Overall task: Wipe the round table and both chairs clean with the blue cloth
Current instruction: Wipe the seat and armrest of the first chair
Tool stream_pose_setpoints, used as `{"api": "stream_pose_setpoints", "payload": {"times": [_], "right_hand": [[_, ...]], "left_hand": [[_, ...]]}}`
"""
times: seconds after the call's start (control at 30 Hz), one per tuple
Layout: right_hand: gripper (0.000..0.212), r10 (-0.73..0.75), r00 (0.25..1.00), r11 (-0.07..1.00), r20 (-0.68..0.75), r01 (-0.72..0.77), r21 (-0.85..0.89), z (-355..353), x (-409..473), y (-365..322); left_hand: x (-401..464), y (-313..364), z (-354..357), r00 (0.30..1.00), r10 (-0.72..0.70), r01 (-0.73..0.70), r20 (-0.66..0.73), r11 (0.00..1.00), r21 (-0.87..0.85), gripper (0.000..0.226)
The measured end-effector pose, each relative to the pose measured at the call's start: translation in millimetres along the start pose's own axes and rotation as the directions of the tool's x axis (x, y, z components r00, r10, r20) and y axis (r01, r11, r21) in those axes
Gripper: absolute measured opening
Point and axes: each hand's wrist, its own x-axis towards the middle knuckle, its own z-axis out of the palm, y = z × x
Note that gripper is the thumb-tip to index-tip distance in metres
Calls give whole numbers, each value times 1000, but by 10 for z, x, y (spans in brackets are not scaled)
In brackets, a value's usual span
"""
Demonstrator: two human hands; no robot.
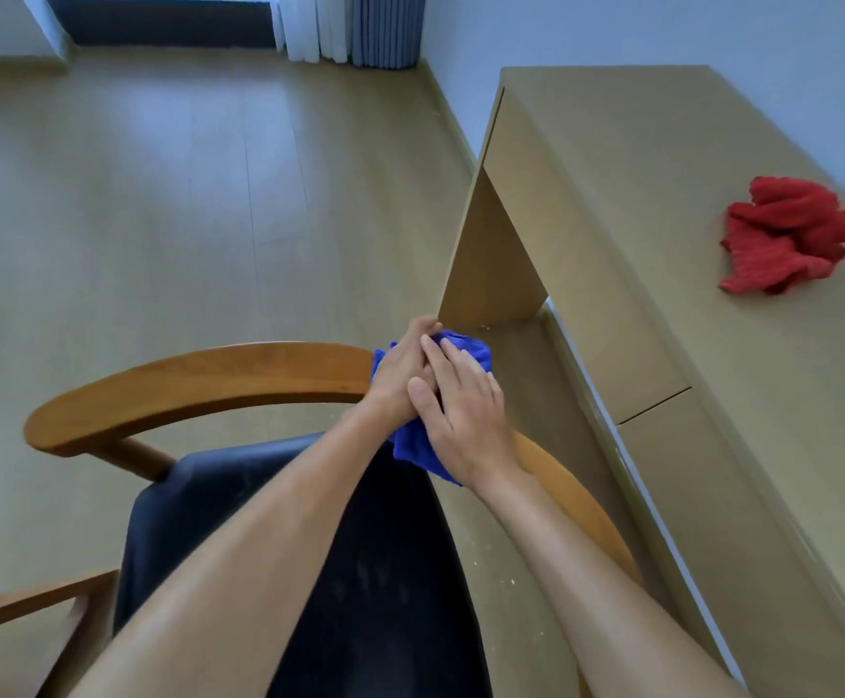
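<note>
Chair (pixel 199 382) rail: blue cloth (pixel 413 448) under fingers (pixel 453 360) (bunched).

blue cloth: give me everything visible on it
The blue cloth is a bright blue, soft-looking fabric, bunched up over the curved wooden backrest rail of the chair. Both hands cover most of it: the left hand grips its upper part, the right hand lies on it. One end hangs down over the dark seat.
</note>
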Motion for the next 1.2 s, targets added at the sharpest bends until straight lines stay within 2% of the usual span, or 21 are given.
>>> {"api": "stream_pose_setpoints", "payload": {"times": [0.03,0.07,0.13,0.2,0.23,0.3,0.37,0.5,0.67,0.8,0.87,0.97,1.07,1.13,1.2], "right_hand": [[66,65,996,997,61,-63,-38,24,38,-16],[72,125,987,988,103,-115,-104,38,80,-11],[78,148,981,926,126,-93,-365,57,159,9],[81,72,989,811,130,18,-584,92,263,17],[82,48,989,781,139,50,-623,111,321,8],[84,69,984,804,165,43,-593,143,407,-7],[80,113,975,851,191,4,-525,140,417,-2],[56,173,970,811,169,-44,-583,-75,157,157],[48,370,929,791,6,-311,-527,-549,-542,340],[62,554,816,739,-167,-574,-352,-778,-1451,382],[69,605,772,696,-197,-632,-341,-757,-1688,361],[62,595,789,693,-154,-601,-399,-781,-1476,414],[54,520,853,754,-39,-480,-449,-764,-972,403],[48,461,884,770,-81,-444,-458,-700,-857,362],[51,397,893,788,-213,-450,-419,-647,-1073,345]], "left_hand": [[-5,-21,-116,997,-34,29,-67,998,-63,41],[-18,-72,-246,989,-41,40,-141,999,-9,46],[-73,-316,-493,973,-5,81,-232,945,316,45],[-190,-564,-654,983,-74,159,-167,797,583,45],[-250,-669,-665,986,-110,168,-129,734,658,49],[-317,-788,-608,990,-105,143,-98,678,721,55],[-299,-809,-583,991,-79,133,-109,676,725,56],[-288,-831,-590,992,-49,122,-118,646,753,57],[-308,-829,-583,993,-42,111,-108,632,767,57],[-294,-835,-578,992,-37,114,-117,633,765,57],[-314,-849,-579,992,-32,113,-119,626,772,56],[-317,-826,-559,994,-32,101,-104,616,781,57],[-347,-778,-546,993,-31,109,-112,582,806,57],[-357,-702,-517,988,-82,156,-132,572,806,57],[-374,-557,-453,973,-158,229,-168,595,770,59]]}}
